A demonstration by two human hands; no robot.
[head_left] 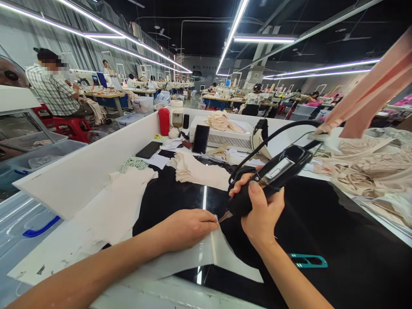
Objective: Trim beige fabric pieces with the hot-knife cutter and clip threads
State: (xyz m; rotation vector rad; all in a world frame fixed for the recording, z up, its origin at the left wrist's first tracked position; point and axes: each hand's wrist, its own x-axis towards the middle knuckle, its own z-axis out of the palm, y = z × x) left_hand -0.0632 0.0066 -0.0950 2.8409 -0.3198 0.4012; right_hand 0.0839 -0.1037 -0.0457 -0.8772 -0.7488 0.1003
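Observation:
A black handheld tool (285, 165) with a cable is gripped in my right hand (262, 210), its narrow tip pointing down and left. That tip is close to the fingertips of my left hand (189, 227), which are pinched on the top end of a pale fabric piece (238, 262) with a narrow strip along it. This fabric lies on the glossy black surface (309, 214). A stack of cream fabric pieces (199, 171) rests just beyond my hands, and more pale fabric (119, 206) is spread to the left. The underside of my left hand is hidden.
A teal tool (309, 260) lies at the right. Behind are a standing phone (200, 138), a red cup (164, 122) and a white machine (222, 136). Beige straps (370, 167) pile up at the right. A low white wall (80, 171) edges the left. A seated person (53, 90) is farther off.

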